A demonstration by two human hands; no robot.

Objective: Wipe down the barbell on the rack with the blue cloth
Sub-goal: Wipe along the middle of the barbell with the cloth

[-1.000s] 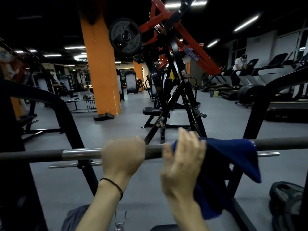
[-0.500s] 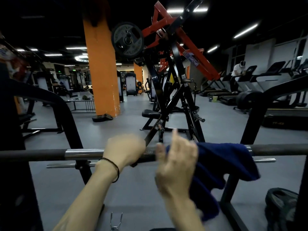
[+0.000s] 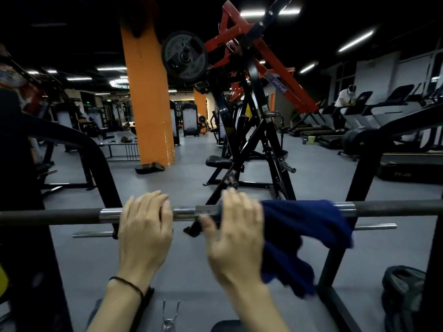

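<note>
Right hand now down on the bar, beside the cloth

My left hand [image 3: 145, 227] stays curled over the bar [image 3: 60, 215]; my right hand [image 3: 236, 232], fingers straight, has dropped against the cloth [image 3: 304, 224] draped there, so wiping can begin.

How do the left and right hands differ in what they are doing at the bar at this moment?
The left hand lies bare on the barbell, fingers curled over its top; the right hand has the blue cloth against it. The left hand sits by a shiny chrome collar; the right hand sits at the knurled stretch, the cloth draped over the bar beside it. The left wrist wears a dark band; the right wrist is bare. Both are seen from behind, at bar height.
</note>
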